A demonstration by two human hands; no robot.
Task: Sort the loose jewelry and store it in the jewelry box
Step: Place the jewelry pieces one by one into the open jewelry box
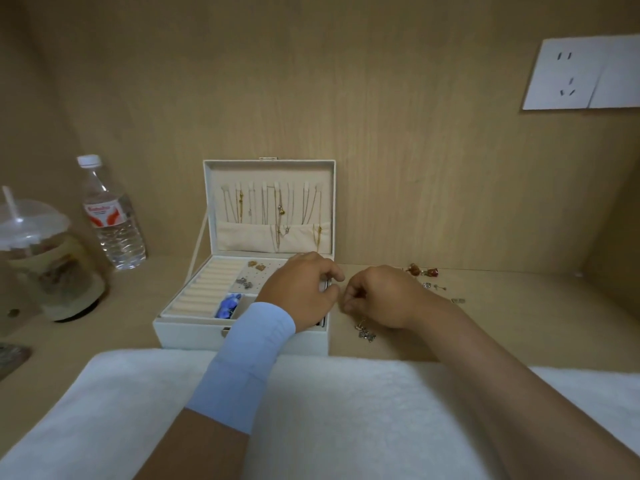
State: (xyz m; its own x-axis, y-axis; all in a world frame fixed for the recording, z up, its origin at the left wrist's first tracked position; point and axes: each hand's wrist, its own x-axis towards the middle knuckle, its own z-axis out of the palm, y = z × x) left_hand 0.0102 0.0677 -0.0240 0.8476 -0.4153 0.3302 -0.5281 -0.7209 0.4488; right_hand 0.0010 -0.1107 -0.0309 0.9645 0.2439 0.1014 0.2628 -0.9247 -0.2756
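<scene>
A white jewelry box (pixel 242 336) stands open on the wooden desk, with necklaces (pixel 280 209) hanging inside its lid. Its tray holds cream ring rolls (pixel 207 289), a blue piece (pixel 228 305), and silver earrings (pixel 244 282) and gold earrings (pixel 256 265) on a perforated panel. My left hand (pixel 298 289) hovers over the tray's right side, fingers curled toward my right hand (pixel 381 299). My right hand is just right of the box and pinches a silver dangling earring (pixel 366 333) that hangs below it. Whatever sits between the fingertips of both hands is hidden. Loose amber-red pieces (pixel 422 271) and small silver studs (pixel 433 286) lie behind my right hand.
A water bottle (pixel 110 216) and a lidded plastic cup with a straw (pixel 48 261) stand left of the box. A white towel (pixel 346 410) covers the near edge under my forearms. A wall socket (pixel 581 74) sits on the wooden back panel at the upper right.
</scene>
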